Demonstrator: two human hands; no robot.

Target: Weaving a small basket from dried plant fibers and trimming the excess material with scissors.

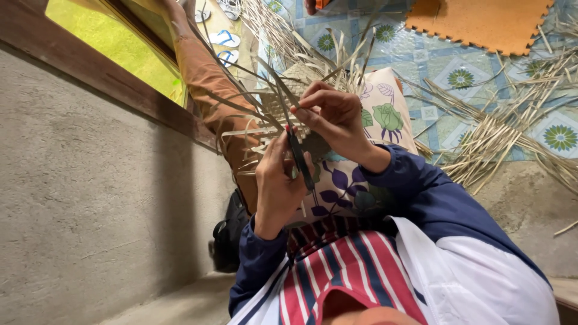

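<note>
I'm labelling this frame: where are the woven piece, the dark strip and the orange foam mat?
woven piece point(283, 102): head view, its plaited middle.
dark strip point(299, 157): head view, mid-length, by the left hand.
orange foam mat point(481, 21): head view, its flat top.

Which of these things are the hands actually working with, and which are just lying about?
In use:
- left hand, holding a dark strip
- right hand, on the woven piece

Lying about:
- loose strips on the floor
- orange foam mat
- sandals
- black bag
</note>
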